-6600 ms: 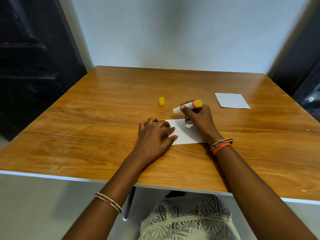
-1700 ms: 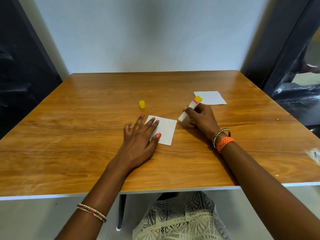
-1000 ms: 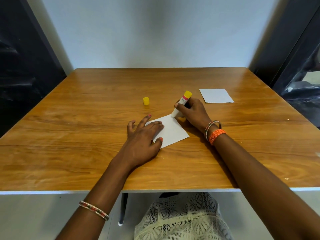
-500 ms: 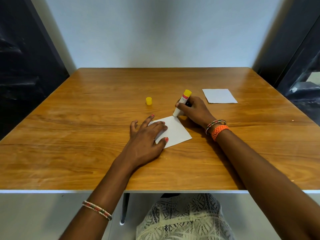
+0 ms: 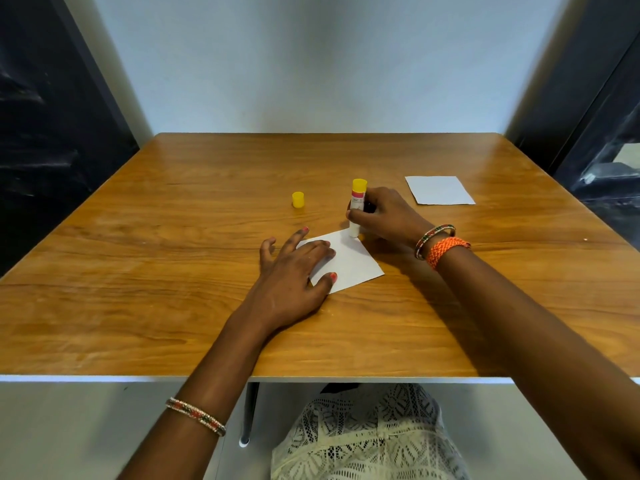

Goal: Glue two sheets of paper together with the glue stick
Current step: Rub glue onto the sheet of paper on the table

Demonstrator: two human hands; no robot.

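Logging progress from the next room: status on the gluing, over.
Left hand flat, pinning near sheet. Right hand gripping glue stick, tip down on sheet's far corner. Second sheet waiting, far right. Cap off, nothing blocking.

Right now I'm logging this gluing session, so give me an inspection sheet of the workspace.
Surface: wooden table, bare apart from the items below.
Job's things: near sheet flat on the table; glue stick upright, tip on the sheet's far corner; second sheet apart, far right.
Clutter: yellow cap standing alone.
Grips: left hand flat, pinning the near sheet; right hand closed around the glue stick.
Cables: nothing seen.
Surroundings: pale wall behind, dark panels at both sides.
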